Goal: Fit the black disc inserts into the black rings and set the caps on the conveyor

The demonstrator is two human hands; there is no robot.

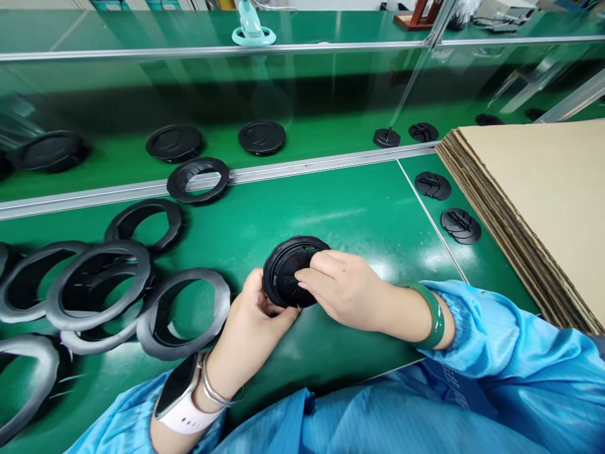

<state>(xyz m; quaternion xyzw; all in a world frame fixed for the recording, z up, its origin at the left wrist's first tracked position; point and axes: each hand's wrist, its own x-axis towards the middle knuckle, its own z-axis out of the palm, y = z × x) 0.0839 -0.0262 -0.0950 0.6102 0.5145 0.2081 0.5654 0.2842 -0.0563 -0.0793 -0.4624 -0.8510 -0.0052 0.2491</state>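
Low over the green table, my left hand (259, 321) grips a black round plastic part (276, 268), tilted towards me, by its lower left rim. The part has a stepped ring edge and a dark disc set within it. From the right, my right hand (343, 287) reaches over the part, its fingers bent together at the disc's middle. Those fingers cover the right side of the part, so exactly what they pinch is partly hidden. Beside my left hand lies a large black ring (184, 312), apart from it.
Several more black rings (99, 284) overlap on the left. One ring (198, 181) rests by the metal rail (307, 169). Black round lids (261, 137) lie behind the rail. Small black discs (460, 226) sit at right, beside stacked cardboard sheets (534, 170).
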